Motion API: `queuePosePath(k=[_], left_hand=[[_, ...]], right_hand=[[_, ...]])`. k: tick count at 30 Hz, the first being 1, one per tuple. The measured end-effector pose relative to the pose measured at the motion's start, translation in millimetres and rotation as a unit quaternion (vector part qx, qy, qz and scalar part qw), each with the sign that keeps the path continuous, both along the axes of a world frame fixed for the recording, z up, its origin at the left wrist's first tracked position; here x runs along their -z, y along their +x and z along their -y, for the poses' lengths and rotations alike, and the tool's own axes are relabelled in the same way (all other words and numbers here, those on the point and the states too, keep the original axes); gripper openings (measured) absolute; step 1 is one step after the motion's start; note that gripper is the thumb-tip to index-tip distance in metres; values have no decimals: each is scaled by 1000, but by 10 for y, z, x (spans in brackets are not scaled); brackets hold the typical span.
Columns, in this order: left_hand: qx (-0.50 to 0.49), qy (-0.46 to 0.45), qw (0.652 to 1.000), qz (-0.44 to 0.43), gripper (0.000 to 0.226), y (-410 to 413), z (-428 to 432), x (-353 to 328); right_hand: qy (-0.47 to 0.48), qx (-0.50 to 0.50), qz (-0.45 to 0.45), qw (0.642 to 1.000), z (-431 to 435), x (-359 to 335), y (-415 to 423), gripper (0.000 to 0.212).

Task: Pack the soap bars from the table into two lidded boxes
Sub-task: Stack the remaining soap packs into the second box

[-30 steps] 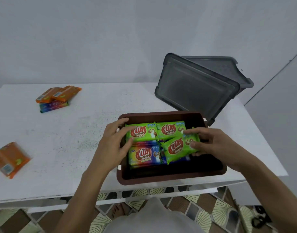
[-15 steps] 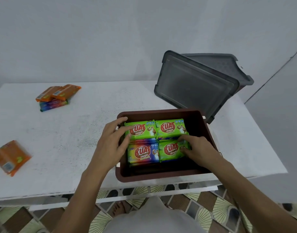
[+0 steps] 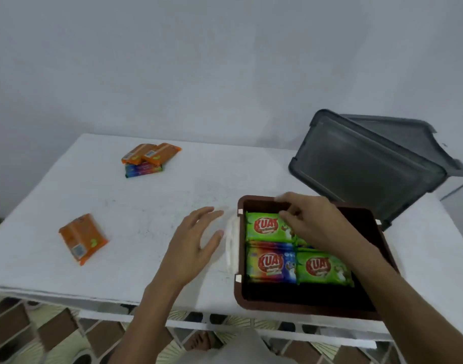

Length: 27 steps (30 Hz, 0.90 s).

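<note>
Head view: left hand, fingers spread, over table; right hand, fingers curled, on green soap bar

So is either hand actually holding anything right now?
The left hand holds nothing, fingers spread over the table. The right hand curls its fingers onto the far green soap bar in the brown box; grip or mere touch cannot be told.

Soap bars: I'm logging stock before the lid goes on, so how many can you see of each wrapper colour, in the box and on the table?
Green bars: 3, all in the brown box, one partly under the right hand.
Multicoloured bars: 2, one boxed, one on the table.
Orange bars: 3, on the table.
Total: 8 visible.
</note>
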<state>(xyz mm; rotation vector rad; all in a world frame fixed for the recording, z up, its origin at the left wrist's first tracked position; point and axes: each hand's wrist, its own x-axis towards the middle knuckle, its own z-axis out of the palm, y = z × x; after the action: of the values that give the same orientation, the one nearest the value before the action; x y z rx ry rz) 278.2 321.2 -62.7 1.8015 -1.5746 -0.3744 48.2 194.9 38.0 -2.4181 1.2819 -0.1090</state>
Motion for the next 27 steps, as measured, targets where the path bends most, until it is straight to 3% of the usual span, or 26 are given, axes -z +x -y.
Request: queuePosePath(k=[5,13,16,21,27], left_hand=[[-160,50,982,87,39,749,-204,133],[-380,247,879,148,50,1780,-368,177],[-405,306,849,146,53,2030,-362,152],[-404,333,847,90,51,2250,-357,221],[-414,359,835,56,52,2363,-391,258]], right_hand=[[-40,-98,13,994,276,63,1062,36],[-47,-204,-44,977,626,527,2839,49],[-44,-212,-49,975,741,685,3323,53],[-97,-229,-92,964,1041,1082,3951,48],[-78,-228,-141,960,1097,1232,4239,65]])
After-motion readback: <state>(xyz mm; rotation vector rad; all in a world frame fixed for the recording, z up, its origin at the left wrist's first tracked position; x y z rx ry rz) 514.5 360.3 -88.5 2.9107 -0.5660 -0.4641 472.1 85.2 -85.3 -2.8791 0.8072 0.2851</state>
